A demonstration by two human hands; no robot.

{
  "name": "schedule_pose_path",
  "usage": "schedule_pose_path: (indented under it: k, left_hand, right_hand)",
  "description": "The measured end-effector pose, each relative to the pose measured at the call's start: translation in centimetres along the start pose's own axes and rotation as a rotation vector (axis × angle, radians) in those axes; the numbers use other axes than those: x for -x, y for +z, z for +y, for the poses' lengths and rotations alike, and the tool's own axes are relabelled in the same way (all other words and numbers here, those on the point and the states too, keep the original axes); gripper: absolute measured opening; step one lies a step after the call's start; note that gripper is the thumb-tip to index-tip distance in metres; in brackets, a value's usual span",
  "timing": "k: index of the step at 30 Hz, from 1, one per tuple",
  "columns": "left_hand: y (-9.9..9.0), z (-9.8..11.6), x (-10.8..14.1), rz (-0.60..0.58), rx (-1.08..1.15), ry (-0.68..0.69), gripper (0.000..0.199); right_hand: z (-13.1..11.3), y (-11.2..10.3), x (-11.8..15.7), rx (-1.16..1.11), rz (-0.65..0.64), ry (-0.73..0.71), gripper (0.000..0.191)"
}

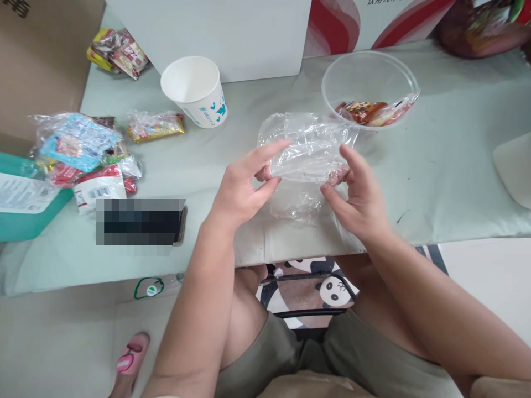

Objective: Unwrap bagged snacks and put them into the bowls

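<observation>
A clear plastic bag [305, 146] is stretched between my two hands, just above the table near its front edge. My left hand [244, 185] pinches the bag's left side between thumb and fingers. On the other side, my right hand [359, 193] grips it, its index finger raised. Loose clear film from the bag hangs below my hands. Behind the right hand stands a clear round plastic bowl [369, 61] with brown and white snack packets [363, 112] in it. A white paper cup [194, 91] with blue leaf prints stands beyond my left hand.
Several wrapped snacks [78, 146] are piled at the left, with a yellow wrapped packet [155, 127] beside them. A partly pixelated phone [141, 222] lies near the front edge. White boxes [232, 38] line the back. At far left is a green container [29, 221].
</observation>
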State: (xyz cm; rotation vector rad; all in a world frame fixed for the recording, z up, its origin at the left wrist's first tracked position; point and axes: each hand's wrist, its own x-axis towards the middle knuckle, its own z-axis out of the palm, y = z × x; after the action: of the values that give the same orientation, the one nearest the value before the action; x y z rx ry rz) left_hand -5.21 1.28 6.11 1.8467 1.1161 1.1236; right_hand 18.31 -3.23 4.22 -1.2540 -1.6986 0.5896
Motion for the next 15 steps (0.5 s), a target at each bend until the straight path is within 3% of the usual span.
schedule_pose_path:
  k: [3,6,9,11,13,15]
  left_hand:
    - [-0.2,0.2,0.0,-0.044,-0.118,0.023,0.024]
    - [-0.1,0.4,0.0,0.010,-0.167,0.023,0.014]
    - [-0.1,1.2,0.0,0.117,-0.166,0.035,0.012]
    - [-0.2,2.0,0.2,0.119,-0.128,0.035,0.015]
    - [-0.4,2.6,0.3,0.053,-0.023,0.020,0.019]
    - [-0.5,2.7,0.4,0.026,0.113,-0.042,0.023]
  right_hand:
    - [-0.1,0.0,0.0,0.119,-0.029,-0.070,0.042]
    - [0.0,0.2,0.0,0.208,-0.032,-0.087,0.042]
    - [0.0,0.1,-0.2,0.329,0.077,-0.071,0.023]
    - [-0.5,-0.2,-0.4,0.373,0.161,-0.082,0.007]
    - [-1.3,-0.5,-0.4,0.270,0.163,-0.113,0.013]
    - [-2.0,-0.8,-0.4,0.019,0.073,-0.068,0.020]
